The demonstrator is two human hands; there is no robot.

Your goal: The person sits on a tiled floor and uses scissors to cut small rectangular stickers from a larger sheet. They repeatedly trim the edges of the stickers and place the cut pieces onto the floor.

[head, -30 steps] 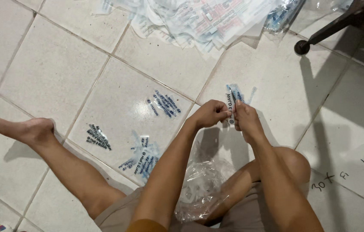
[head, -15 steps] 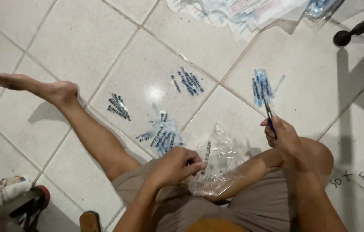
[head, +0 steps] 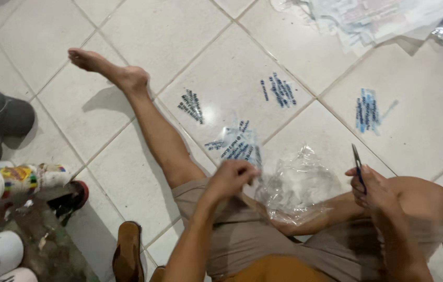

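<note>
Two bare hands over lap, person seated on tiled floor [head: 143,31]. Right hand [head: 375,190] clenched around scissors [head: 358,168], blades pointing up, resting near bent knee. Left hand [head: 230,179] blurred, fingers curled at edge of clear plastic bag [head: 294,185] on lap; cannot tell whether gripping it. Printed packets [head: 234,147] on floor just beyond left hand.

floor [head: 143,31]: white tiles, grey grout
bags [head: 279,90]: clear, blue print
big bag [head: 294,185]: clear, crinkled
shorts [head: 253,240]: tan
shirt [head: 276,269]: orange
sandal [head: 127,250]: brown
</note>
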